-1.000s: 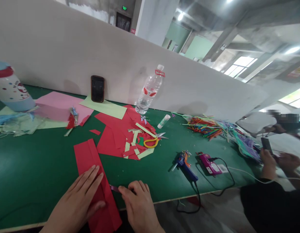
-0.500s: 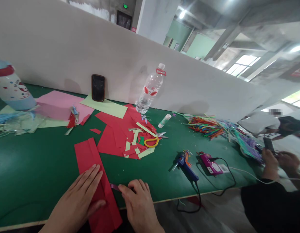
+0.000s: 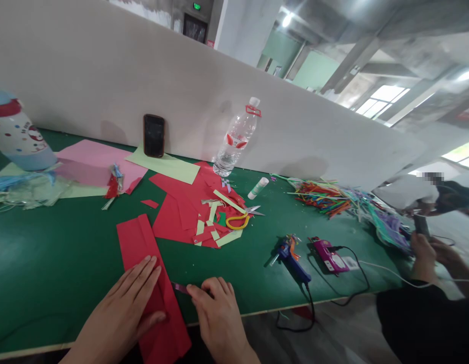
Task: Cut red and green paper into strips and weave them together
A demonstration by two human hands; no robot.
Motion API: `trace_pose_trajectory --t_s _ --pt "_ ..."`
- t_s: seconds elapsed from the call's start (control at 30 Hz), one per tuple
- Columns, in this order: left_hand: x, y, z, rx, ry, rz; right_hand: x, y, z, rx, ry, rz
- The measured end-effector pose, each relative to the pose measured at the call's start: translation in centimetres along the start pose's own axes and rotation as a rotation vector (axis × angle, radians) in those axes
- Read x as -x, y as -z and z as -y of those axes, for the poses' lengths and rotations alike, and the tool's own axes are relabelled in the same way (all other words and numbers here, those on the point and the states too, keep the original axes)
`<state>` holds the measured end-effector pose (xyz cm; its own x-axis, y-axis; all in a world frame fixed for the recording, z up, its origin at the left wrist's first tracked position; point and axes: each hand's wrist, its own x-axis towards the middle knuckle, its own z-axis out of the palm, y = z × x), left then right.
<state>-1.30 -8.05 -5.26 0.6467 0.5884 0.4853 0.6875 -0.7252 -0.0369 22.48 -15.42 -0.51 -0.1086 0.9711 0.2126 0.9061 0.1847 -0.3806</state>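
My left hand (image 3: 124,308) lies flat, fingers spread, on a long folded red paper strip (image 3: 139,242) that runs from the table's front edge toward the middle. Beside it, my right hand (image 3: 217,313) is curled with its fingers pinched on a small purple piece (image 3: 180,287) that pokes out toward the red strip. Both hands rest on the green table (image 3: 48,263) near its front edge.
Red and pale green paper scraps (image 3: 192,207) with yellow-handled scissors (image 3: 238,221) lie mid-table. Behind stand a phone (image 3: 154,135), water bottle (image 3: 234,141), glue stick (image 3: 257,188). Blue (image 3: 289,255) and pink (image 3: 328,255) glue guns trail cords. Another person's hands (image 3: 427,250) hold a phone at right.
My hands have hardly moved; the view shifted slightly. The person at right has lowered their hands a little.
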Motion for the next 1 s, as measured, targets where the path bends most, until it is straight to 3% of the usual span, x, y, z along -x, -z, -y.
trace_pose_trajectory --t_s 0.67,1.0 --pt "0.5 -0.4 -0.1 0.037 0.042 0.041 -1.2 0.4 0.2 -0.009 -0.014 0.016" --pt "-2.5 -0.4 2.9 0.061 0.069 0.154 -1.0 0.2 0.1 0.019 0.005 0.0"
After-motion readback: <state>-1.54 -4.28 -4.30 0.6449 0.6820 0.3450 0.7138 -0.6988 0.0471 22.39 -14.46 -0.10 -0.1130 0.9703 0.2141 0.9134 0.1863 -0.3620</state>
